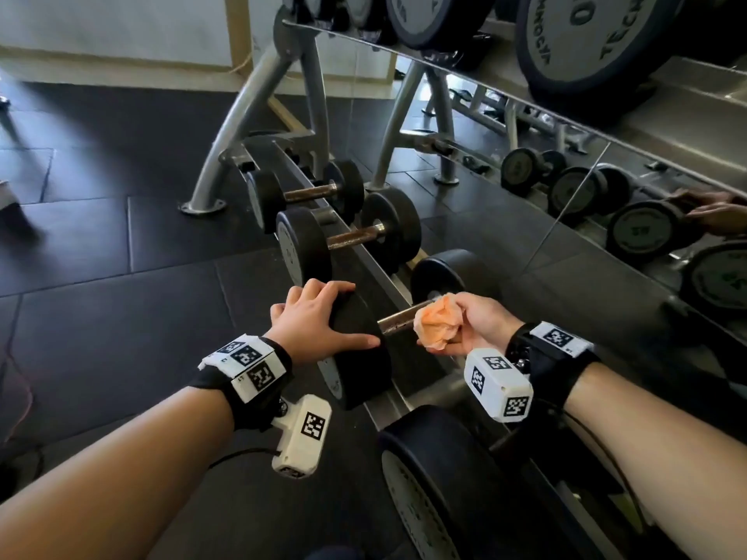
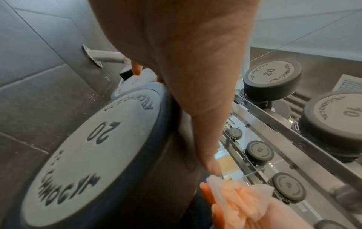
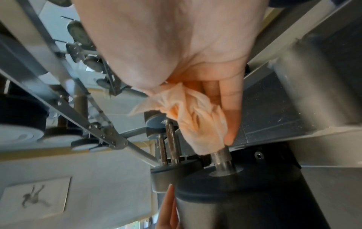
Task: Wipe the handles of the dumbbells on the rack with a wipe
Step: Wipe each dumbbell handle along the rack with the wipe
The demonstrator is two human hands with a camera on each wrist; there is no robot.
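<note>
Head view looks down on a low rack (image 1: 366, 252) of dumbbells running away across dark floor tiles (image 1: 101, 236). The left hand (image 1: 319, 323) lies flat, fingers spread, on the near head of one dumbbell (image 1: 359, 357) — stamped 20 in the left wrist view. The right hand (image 1: 469, 323) curls round a crumpled orange wipe (image 1: 438, 323), bunched on the handle (image 1: 398, 317) close to the far head (image 1: 438, 276). Two more dumbbells (image 1: 351, 236) with rusty handles sit further along; another head (image 1: 428, 478) crowds in just below the right wrist. A mirror (image 1: 606, 175) behind the rack doubles the weights, and an upper shelf of bigger dumbbells (image 1: 586, 42) hangs overhead.
</note>
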